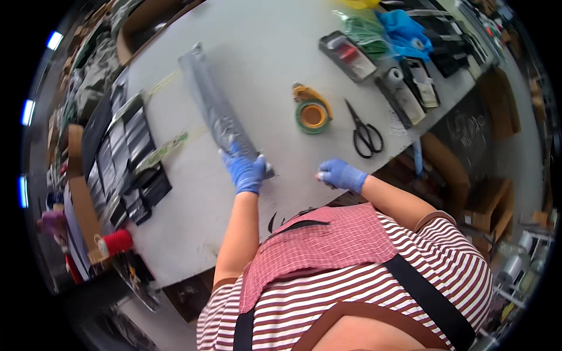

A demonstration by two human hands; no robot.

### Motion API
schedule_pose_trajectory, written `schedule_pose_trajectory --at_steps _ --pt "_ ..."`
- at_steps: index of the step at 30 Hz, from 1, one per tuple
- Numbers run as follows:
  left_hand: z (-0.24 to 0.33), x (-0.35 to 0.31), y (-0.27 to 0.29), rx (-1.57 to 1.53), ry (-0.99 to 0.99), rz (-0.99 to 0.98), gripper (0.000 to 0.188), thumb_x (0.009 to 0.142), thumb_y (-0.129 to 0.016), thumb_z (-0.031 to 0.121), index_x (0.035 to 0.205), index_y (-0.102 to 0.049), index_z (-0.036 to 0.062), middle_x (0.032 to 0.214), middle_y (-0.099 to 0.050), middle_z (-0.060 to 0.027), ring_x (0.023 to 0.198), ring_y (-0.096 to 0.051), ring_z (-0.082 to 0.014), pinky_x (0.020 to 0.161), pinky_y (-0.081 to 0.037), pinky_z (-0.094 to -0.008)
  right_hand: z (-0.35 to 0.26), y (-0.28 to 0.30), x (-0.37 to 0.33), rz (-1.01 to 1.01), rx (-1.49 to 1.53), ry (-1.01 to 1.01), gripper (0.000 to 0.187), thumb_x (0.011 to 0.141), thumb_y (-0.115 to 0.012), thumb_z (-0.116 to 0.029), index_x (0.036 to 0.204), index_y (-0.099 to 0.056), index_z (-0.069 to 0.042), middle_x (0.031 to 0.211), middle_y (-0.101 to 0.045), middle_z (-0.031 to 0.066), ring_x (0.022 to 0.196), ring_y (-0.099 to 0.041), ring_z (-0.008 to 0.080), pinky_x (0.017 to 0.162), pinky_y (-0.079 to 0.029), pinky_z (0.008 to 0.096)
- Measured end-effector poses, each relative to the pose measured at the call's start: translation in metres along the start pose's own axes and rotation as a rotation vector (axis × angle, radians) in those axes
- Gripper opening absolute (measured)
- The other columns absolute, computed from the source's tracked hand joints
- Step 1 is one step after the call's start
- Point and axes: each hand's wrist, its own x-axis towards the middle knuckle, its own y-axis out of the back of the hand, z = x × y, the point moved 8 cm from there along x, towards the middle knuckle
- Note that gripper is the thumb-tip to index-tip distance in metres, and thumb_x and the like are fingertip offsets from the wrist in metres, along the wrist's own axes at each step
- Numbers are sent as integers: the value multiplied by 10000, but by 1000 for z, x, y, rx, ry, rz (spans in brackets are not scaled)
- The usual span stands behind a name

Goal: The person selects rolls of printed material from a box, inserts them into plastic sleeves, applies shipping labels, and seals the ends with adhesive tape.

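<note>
A long, narrow package in grey plastic wrap (213, 96) lies slantwise on the white table, its near end toward me. My left hand (244, 171), in a blue glove with bare fingertips, grips that near end, fingers on one side and thumb on the other. Off to the right, apart from the package, my right hand (342, 175) is closed in a matching glove. Whatever its fingers pinch is too small and blurred to make out. Beyond that hand are black-handled scissors (367, 136) and a yellow tape dispenser with a green-edged roll (313, 114).
Dark plastic-wrapped packages (126, 158) are heaped along the table's left side, near a red spool (117, 241). Small boxes (349, 57), a white roll (394, 76) and a blue plastic bag (405, 32) occupy the far right. A cardboard box (489, 205) stands below the right edge.
</note>
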Motion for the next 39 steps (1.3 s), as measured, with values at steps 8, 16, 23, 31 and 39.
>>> schedule_pose_trajectory --at_steps 8,16,23,31,39 --pt "-41 -22 7 -254 -70 30 949 650 -727 134 1480 -275 44 1381 -392 -289 1281 -412 -418 1087 -353 -432 97 68 -116 -78 -720 -79 479 770 -621 -261 1195 -621 -40 1138 -646 209 1056 -623 346 918 -497 425" --pt "-52 -25 1 -361 -197 -50 924 749 -780 244 1485 -265 26 1458 -334 -208 1347 -346 -343 1129 -288 -394 -22 19 2 -70 75 274 406 898 -567 -240 1234 -579 -13 977 -683 151 773 -681 205 729 -547 337" --pt "-70 -30 0 -529 -170 -66 885 806 -742 296 1491 -251 23 1447 -342 -201 1317 -382 -335 1103 -323 -392 -77 -91 81 -343 294 116 409 931 -555 -275 1240 -572 -8 1029 -665 110 773 -664 172 687 -549 310" --pt "-67 -28 -5 -584 -165 -62 926 780 -757 364 1485 -264 22 1416 -360 -216 1288 -413 -344 1083 -348 -405 -84 -95 119 -88 213 102 330 890 -629 -355 848 -696 -35 702 -645 89 573 -570 161 573 -504 329" --pt "-70 -26 -5 -451 -158 -60 934 755 -773 266 1504 -244 86 1446 -303 -220 1323 -363 -365 1101 -333 -425 -113 -84 109 230 -481 366 178 808 -600 -188 887 -695 -58 871 -681 208 858 -669 358 773 -527 449"
